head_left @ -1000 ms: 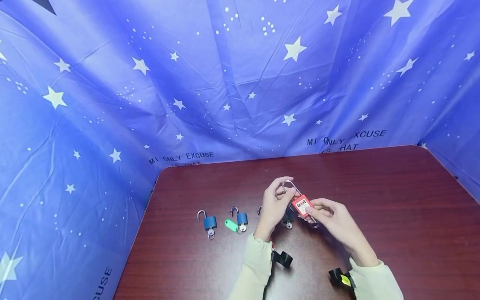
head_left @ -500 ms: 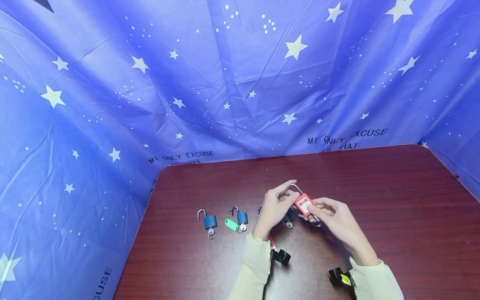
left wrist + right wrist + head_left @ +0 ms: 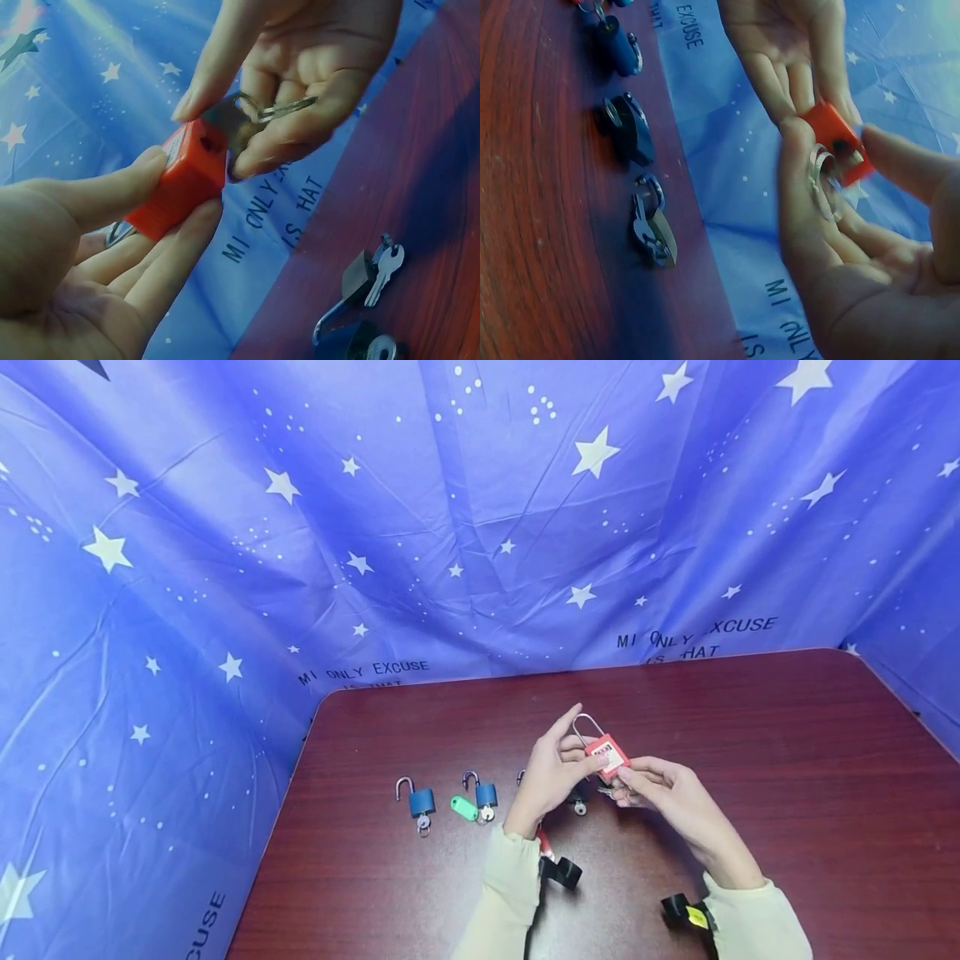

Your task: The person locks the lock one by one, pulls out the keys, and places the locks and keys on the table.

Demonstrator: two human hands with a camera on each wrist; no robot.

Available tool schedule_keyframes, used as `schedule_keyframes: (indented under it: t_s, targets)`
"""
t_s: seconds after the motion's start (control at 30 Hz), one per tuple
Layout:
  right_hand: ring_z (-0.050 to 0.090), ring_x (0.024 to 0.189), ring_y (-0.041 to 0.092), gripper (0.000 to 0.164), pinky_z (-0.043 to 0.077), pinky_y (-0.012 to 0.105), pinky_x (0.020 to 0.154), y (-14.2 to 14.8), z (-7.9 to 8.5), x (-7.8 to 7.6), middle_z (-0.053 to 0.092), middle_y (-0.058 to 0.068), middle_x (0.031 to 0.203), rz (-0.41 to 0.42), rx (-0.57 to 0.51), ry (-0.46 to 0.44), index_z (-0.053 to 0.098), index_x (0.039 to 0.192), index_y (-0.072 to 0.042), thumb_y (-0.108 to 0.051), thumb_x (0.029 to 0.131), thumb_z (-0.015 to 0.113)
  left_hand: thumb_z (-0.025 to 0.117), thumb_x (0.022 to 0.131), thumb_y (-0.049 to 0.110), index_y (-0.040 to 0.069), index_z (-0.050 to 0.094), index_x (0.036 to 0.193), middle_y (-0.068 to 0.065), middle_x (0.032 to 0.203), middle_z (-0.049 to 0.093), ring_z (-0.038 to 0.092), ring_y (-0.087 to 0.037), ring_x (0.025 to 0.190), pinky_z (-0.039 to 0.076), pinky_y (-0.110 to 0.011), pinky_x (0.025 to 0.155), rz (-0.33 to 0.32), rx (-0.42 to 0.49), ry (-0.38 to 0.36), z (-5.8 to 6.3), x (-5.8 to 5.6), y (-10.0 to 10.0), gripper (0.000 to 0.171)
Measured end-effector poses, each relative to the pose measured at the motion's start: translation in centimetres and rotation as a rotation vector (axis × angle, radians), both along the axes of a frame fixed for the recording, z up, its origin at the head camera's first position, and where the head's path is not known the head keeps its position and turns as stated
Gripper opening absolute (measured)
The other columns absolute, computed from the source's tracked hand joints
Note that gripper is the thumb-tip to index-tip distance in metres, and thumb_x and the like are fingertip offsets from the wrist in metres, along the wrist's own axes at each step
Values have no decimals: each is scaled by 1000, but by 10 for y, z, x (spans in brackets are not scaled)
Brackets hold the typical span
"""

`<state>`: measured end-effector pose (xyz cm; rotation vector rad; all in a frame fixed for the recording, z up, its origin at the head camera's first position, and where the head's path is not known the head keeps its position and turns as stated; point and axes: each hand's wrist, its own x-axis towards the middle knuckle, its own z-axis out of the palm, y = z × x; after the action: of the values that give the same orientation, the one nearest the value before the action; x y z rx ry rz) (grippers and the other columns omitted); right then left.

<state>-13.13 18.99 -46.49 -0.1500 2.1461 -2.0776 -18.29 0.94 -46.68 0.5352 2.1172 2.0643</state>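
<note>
Red padlock (image 3: pixel 610 755) is pinched in left grip (image 3: pixel 552 772), key (image 3: pixel 229 122) in right grip (image 3: pixel 678 795).

Curtained-off tabletop booth; whether in a home, office or studio could not be told. Glossy blue-violet fabric backdrop (image 3: pixel 480 510), printed with pale stars (image 3: pixel 596 453) and black lettering (image 3: pixel 363 672): hung in folds beyond and to either side of the left hand (image 3: pixel 551 772) and right hand (image 3: pixel 667 785). Dark red-brown, wood-grained table (image 3: pixel 787 777), round-cornered: stood beneath both.
</note>
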Motion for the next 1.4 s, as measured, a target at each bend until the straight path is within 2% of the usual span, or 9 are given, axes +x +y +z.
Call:
schedule_keyframes:
  t_s: [0.07,0.17,0.33,0.53,0.7,0.9,1.1,1.23,1.4]
  targets:
    - [64,82,26,42,51,39,75,2,-1,0,61,27,96,55,-1,-3,48,113,16,-20,92,52,72,76,16,27,33,141,-7,97,67,64,-11,80,51,-27,74,27,12,-4,0,-1,-2,77]
    - [64,82,23,45,51,40,76,3,-3,0,61,26,97,76,22,-33,48,113,16,-22,91,54,71,76,13,24,33,142,-10,101,66,64,-13,80,51,-28,75,32,41,-3,0,-1,-3,76]
    - [64,77,24,41,52,38,72,-1,-7,-1,61,24,92,0,62,-71,50,105,10,-24,85,62,71,76,11,25,39,139,-8,105,64,64,-15,81,51,-29,75,42,57,-3,3,1,1,72]
    - [61,66,27,38,52,40,62,-6,-7,0,61,22,79,-95,187,-38,52,91,4,-31,82,65,74,72,12,28,48,131,-2,97,67,64,-12,74,51,-26,70,157,30,-26,0,2,9,66]
    - [59,62,26,38,50,39,56,-8,-5,0,61,21,75,-79,267,-28,57,91,1,-36,84,62,75,71,12,26,51,129,-2,97,67,64,-12,74,51,-26,67,207,36,-51,-3,1,12,64]
    - [59,66,27,38,49,37,56,-8,1,2,61,19,77,-56,278,-30,61,98,1,-36,87,59,74,72,10,24,54,127,-4,97,66,65,-14,75,52,-27,68,229,57,-70,-2,0,11,61]
    - [58,62,20,37,49,34,58,-2,6,6,61,14,72,-49,300,-57,60,97,2,-33,84,62,73,72,9,19,60,120,-2,91,67,65,-15,74,52,-27,67,285,116,-115,1,5,21,51]
    - [58,61,18,37,50,34,60,6,10,9,62,13,74,-47,311,-76,60,96,4,-30,84,63,72,71,6,13,61,117,-4,87,67,65,-16,72,53,-34,67,328,191,-165,1,8,33,47]
    - [58,60,15,33,46,28,61,13,17,14,62,9,73,-42,443,-52,61,91,0,-33,84,63,71,72,5,8,64,109,-7,87,67,64,-16,73,52,-39,68,406,266,-213,-1,9,47,38]
